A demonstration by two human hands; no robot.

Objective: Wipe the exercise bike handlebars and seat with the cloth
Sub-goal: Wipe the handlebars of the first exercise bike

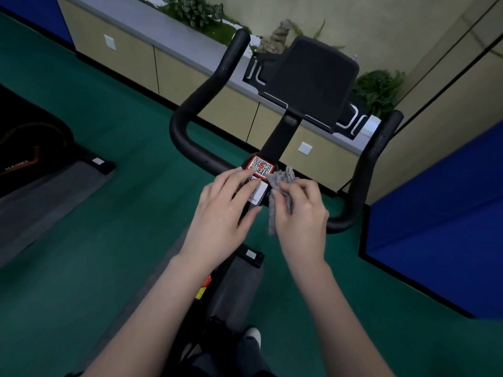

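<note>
Centre of the handlebars (179, 126) being wiped with the cloth (281, 176).

The right hand (302, 213) is gripping the bunched grey cloth, fingers curled round it, and pressing it to the crossbar just beside the QR sticker (260, 166). The left hand (226, 210) is lying open with relaxed fingers over the sticker plate, holding nothing. For good coverage, the cloth is probably best wrapped round the tube and drawn outward along each curved arm. The seat is lying out of view. The bike is standing on a grey mat (236, 289) over green flooring (109, 240), facing beige cabinets (130, 58) topped with plants (190, 9). A blue panel (441, 202) is standing to the right.
</note>
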